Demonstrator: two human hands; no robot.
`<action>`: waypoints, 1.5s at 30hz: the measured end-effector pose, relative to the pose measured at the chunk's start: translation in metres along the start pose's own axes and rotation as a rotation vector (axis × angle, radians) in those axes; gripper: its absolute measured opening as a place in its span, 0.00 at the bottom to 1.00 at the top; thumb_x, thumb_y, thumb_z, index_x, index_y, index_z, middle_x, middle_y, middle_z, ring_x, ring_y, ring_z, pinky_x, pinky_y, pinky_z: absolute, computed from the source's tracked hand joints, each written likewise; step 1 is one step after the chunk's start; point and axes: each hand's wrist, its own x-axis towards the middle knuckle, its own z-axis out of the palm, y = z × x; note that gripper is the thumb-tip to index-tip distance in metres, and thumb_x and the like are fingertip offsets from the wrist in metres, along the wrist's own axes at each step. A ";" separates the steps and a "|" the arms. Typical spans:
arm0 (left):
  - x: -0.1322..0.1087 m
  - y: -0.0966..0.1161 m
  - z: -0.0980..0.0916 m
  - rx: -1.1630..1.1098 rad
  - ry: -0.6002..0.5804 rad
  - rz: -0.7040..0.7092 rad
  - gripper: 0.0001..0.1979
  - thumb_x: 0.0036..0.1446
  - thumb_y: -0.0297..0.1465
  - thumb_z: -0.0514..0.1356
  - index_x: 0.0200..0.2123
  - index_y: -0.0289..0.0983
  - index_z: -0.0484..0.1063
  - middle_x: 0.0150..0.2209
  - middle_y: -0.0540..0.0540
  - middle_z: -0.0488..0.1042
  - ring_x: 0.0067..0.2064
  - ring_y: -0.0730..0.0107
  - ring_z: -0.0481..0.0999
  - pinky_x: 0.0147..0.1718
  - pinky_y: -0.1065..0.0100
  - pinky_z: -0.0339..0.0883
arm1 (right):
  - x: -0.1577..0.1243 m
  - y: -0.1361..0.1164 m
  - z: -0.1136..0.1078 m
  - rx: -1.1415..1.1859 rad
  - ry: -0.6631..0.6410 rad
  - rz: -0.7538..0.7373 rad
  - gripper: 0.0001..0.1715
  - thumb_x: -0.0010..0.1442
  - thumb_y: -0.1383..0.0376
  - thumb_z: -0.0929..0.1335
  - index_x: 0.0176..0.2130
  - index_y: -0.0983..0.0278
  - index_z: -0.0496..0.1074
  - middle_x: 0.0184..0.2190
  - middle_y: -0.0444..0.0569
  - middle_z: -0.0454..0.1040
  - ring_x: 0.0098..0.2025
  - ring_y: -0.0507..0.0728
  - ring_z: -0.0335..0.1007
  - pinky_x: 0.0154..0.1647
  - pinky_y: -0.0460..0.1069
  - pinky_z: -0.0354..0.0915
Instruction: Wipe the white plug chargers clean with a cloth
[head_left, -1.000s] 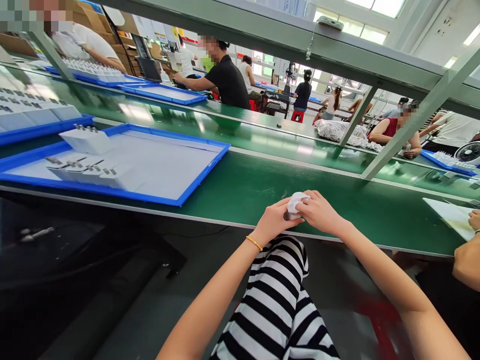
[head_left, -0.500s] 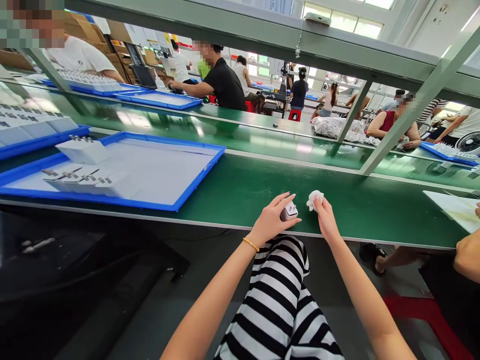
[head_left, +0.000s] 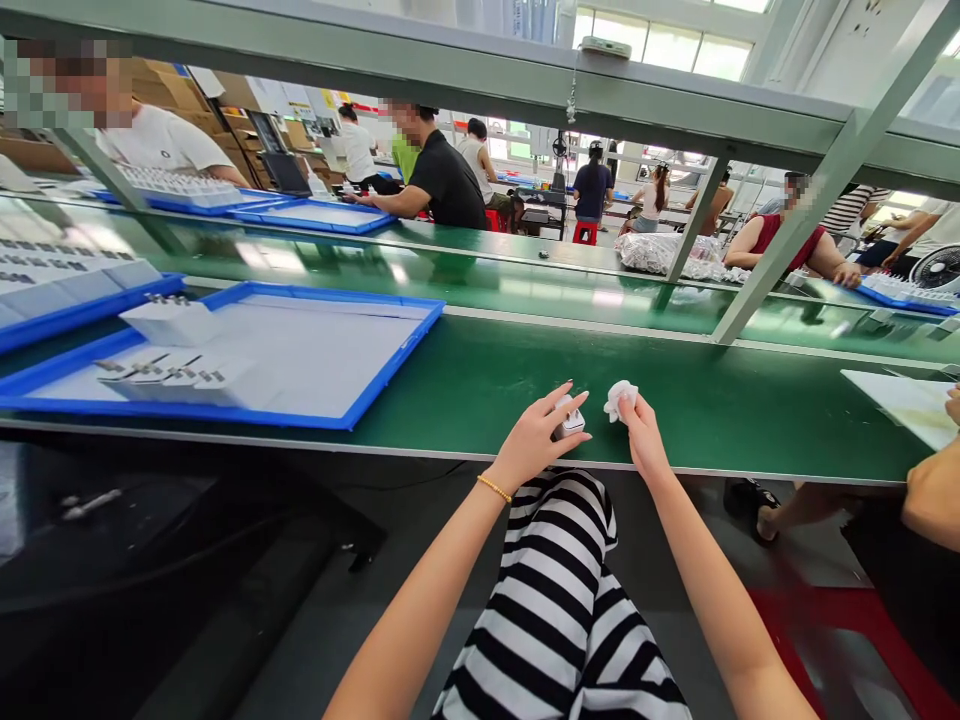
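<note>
Left fingers: thumb and curled fingers of the left hand (head_left: 534,442) grasp a small white adapter (head_left: 571,419), pressing it onto the belt (head_left: 480,385); the forefinger sticks out straight above it.
Right fingers: the right hand (head_left: 643,436) pinches a crumpled white cloth (head_left: 619,396) at its fingertips, just right of the adapter and apart from it.
Adapter's place: lower centre of the frame, near the belt's front edge.
Hand pose: both palms face down and both wrists cross the front edge; the forearms rise from the bottom of the frame and converge. A bracelet (head_left: 493,488) circles the left wrist.
Edges: the belt's pale front edge runs just below both hands. A slanted post (head_left: 757,283) stands at centre right, behind the hands.
Open room: bare green belt lies between the hands and the blue tray (head_left: 390,370) at left, and between the hands and a white sheet (head_left: 896,403) at far right.
Neighbour: a co-worker's arm (head_left: 930,500) enters at the right edge, well apart.
Counts: one adapter in hand, one cloth, one bracelet, one tray near the hands; the white pieces in that tray are too blurred to count.
</note>
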 end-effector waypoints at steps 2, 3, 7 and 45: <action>0.000 -0.002 0.000 0.039 0.011 0.038 0.28 0.61 0.42 0.60 0.64 0.47 0.61 0.66 0.41 0.61 0.64 0.57 0.66 0.61 0.54 0.61 | 0.000 0.000 0.000 0.015 0.008 -0.003 0.31 0.55 0.38 0.64 0.40 0.61 0.72 0.34 0.48 0.73 0.37 0.57 0.68 0.43 0.52 0.66; 0.001 -0.002 0.001 0.057 0.023 0.051 0.28 0.61 0.42 0.60 0.63 0.46 0.62 0.65 0.41 0.63 0.63 0.57 0.66 0.61 0.53 0.61 | -0.001 0.000 0.000 0.025 0.010 -0.004 0.31 0.55 0.38 0.64 0.39 0.61 0.72 0.34 0.48 0.72 0.36 0.56 0.67 0.43 0.52 0.66; 0.002 -0.006 0.003 0.073 0.070 0.092 0.24 0.60 0.41 0.61 0.58 0.42 0.69 0.60 0.41 0.70 0.65 0.55 0.63 0.63 0.50 0.58 | -0.002 -0.001 0.000 0.045 0.006 -0.004 0.30 0.55 0.38 0.65 0.38 0.61 0.72 0.33 0.48 0.72 0.36 0.56 0.66 0.42 0.52 0.66; 0.000 -0.007 0.004 -0.137 0.056 0.026 0.21 0.59 0.37 0.63 0.56 0.43 0.71 0.58 0.43 0.71 0.59 0.61 0.72 0.59 0.58 0.66 | 0.001 0.003 0.014 0.086 -0.411 0.040 0.39 0.51 0.59 0.72 0.62 0.54 0.63 0.62 0.44 0.65 0.65 0.60 0.57 0.68 0.57 0.51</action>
